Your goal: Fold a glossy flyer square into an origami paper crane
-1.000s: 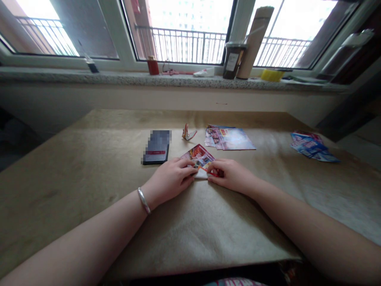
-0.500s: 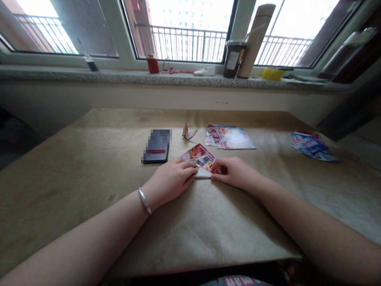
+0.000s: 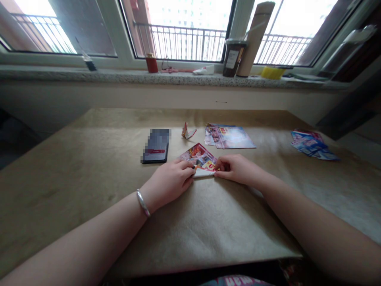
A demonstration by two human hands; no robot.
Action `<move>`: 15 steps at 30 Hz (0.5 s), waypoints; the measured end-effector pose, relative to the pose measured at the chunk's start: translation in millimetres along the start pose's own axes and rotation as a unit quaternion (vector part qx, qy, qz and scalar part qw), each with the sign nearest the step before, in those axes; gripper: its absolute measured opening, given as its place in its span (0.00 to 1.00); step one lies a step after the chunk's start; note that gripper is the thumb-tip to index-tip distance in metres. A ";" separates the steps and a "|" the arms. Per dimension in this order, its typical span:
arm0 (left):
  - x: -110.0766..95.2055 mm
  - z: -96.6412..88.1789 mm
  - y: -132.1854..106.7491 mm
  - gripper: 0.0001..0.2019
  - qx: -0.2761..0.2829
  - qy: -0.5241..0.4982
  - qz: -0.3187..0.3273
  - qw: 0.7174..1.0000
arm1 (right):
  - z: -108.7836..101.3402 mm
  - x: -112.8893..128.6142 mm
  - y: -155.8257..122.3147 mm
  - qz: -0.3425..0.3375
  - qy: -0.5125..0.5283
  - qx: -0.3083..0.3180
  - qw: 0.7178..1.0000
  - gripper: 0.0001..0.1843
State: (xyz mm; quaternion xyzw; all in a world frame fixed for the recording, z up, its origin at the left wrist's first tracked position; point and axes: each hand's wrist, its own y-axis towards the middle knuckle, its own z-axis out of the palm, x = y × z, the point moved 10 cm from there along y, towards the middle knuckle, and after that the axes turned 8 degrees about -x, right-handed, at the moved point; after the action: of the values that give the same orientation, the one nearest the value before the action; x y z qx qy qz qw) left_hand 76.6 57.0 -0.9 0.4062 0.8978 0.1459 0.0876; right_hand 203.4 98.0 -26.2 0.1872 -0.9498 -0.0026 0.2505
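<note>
A colourful printed sheet of paper lies on the table with one corner pointing away from me. Its near edge is folded over, showing a white strip. My left hand rests on the left part, fingers curled and pressing the fold against the table. At the right end of the fold, my right hand pinches the paper between thumb and fingers. Just beyond the sheet stands a small folded paper piece. Left of it lies a phone, its screen partly pixelated.
Several printed sheets lie in a loose pile behind my right hand. Farther right is a stack of blue and red printed papers. The windowsill holds a red container, a dark cup, a tall tan bottle and yellow tape.
My right hand has slid a little to the right along the folded edge, and more of the white strip shows. My left hand stays nearly in place.
</note>
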 end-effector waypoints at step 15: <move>-8.3 0.2 -0.6 0.12 0.007 0.020 0.014 1.000 | -0.7 -8.4 2.2 -0.005 0.015 -0.050 0.999 0.09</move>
State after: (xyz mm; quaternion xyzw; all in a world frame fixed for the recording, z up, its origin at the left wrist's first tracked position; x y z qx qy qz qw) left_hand 81.7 50.3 -1.0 0.4167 0.8945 0.1489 0.0642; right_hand 209.7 103.1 -29.3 0.1791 -0.9436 -0.0483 0.2742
